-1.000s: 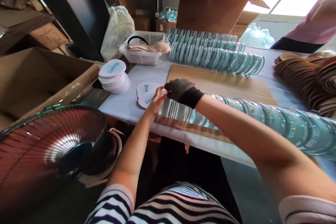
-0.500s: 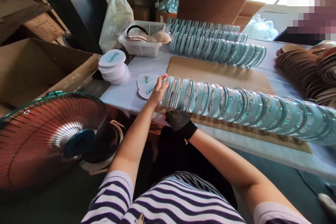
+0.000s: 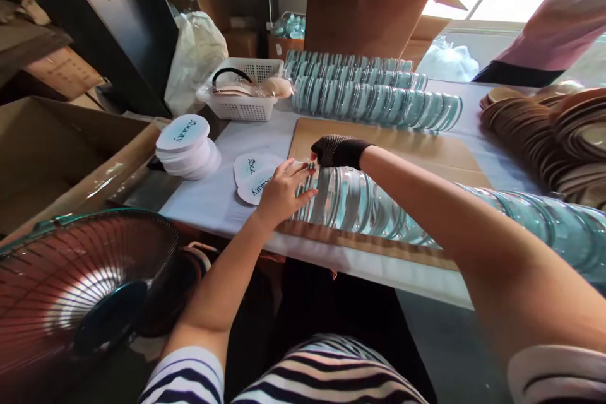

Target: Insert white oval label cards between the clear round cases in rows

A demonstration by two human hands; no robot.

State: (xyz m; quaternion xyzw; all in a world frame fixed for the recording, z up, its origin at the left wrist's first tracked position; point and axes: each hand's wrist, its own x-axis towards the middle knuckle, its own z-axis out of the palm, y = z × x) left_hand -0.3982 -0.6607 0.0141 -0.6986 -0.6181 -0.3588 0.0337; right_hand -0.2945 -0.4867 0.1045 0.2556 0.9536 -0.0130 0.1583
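Note:
A long row of nested clear, bluish curved plastic pieces (image 3: 353, 199) lies along the table's near side. My bare left hand (image 3: 284, 192) is against its left end, fingers and thumb spread over the end pieces' edges. Just above that end is my right hand (image 3: 334, 150), in a black dotted glove with bare fingertips. Its fingers are curled together near the upper rim; what they hold, if anything, is hidden. My right forearm crosses over the row and covers part of it. Beside my left hand lie white cards with printed lettering (image 3: 250, 170).
A stack of white round cards (image 3: 184, 145) and a white basket (image 3: 246, 107) stand at the left. Behind are more clear rows (image 3: 374, 101) and a cardboard box (image 3: 360, 19). Tan curved pieces (image 3: 525, 132) lie right. A fan (image 3: 85, 290) stands near left; another person's sleeve (image 3: 544, 38) shows.
My right hand has moved from below the row's left end to above it, its arm now crossing the row. My left hand's fingers have spread over the end. The view has shifted slightly.

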